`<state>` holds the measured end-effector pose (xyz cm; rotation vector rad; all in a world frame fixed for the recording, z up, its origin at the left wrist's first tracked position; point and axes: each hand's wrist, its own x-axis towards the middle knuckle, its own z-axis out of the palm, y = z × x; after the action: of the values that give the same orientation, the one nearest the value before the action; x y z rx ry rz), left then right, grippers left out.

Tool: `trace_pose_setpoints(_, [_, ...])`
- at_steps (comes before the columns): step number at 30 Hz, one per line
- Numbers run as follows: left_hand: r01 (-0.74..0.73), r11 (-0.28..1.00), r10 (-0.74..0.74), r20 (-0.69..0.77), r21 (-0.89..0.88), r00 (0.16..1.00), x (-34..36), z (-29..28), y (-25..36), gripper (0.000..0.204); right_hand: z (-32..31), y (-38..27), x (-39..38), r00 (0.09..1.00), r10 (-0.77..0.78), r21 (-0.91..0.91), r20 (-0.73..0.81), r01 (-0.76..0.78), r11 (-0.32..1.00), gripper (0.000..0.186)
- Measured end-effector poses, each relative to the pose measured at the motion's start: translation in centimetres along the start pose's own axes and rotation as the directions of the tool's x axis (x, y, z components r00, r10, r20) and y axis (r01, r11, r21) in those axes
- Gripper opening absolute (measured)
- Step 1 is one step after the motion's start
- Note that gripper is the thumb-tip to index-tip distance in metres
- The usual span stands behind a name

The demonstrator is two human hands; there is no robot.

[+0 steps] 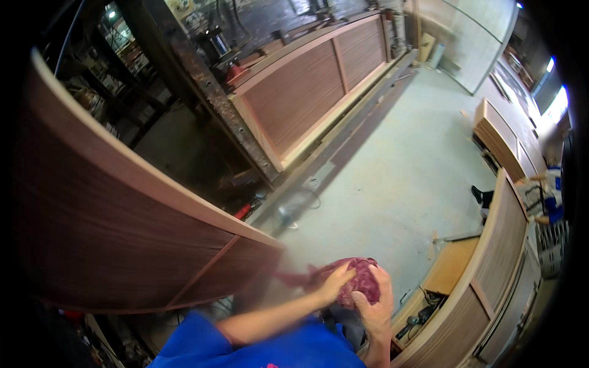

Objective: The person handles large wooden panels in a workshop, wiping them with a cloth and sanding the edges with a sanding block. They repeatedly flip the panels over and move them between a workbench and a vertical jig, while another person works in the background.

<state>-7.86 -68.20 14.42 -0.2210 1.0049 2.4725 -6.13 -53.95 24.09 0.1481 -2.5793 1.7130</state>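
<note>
Blue shirt (270, 348) nearest, the left hand (336, 284) and right hand (377, 305) wrap their fingers around a bunched maroon cloth (363, 284) before it, and a loosened grip could let the cloth's blurred end catch on the wood panel (123, 227) at left.

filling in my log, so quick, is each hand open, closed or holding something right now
Left hand: closed, holding the bunched dark red cloth.
Right hand: closed, holding the same cloth.
</note>
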Motion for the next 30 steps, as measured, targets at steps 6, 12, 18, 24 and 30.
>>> trace_pose_setpoints(6, [0.015, 0.961, -0.094, -0.277, -0.276, 0.956, 11.3, -8.0, 8.2, 0.043, 8.8, 6.8, 20.5, 0.935, -0.101, -0.15, 0.34, 0.16, 0.976, 0.043])
trace_pose_setpoints(12, [-0.222, 0.931, 0.016, -0.576, -0.29, 0.817, 22.1, -15.5, 14.9, 0.048, 19.1, 14.7, 38.9, 0.903, -0.012, 0.042, 0.43, -0.007, 0.999, 0.032])
trace_pose_setpoints(18, [-0.212, 0.967, 0.019, -0.797, -0.138, 0.604, 24.1, -18.6, 19.5, 0.032, 34.5, 11.8, 58.5, 0.881, -0.263, 0.1, 0.392, 0.243, 0.965, 0.033])
trace_pose_setpoints(24, [-0.241, 0.937, -0.109, -0.866, -0.254, 0.488, 25.0, -22.8, 17.9, 0.028, 54.2, 6.0, 68.6, 0.94, -0.133, 0.169, 0.314, 0.083, 0.982, 0.049])
trace_pose_setpoints(30, [-0.293, 0.92, -0.091, -0.871, -0.259, 0.483, 25.8, -24.8, 17.7, 0.028, 61.3, 5.1, 68.4, 0.901, 0.085, 0.035, 0.426, -0.11, 0.993, 0.045])
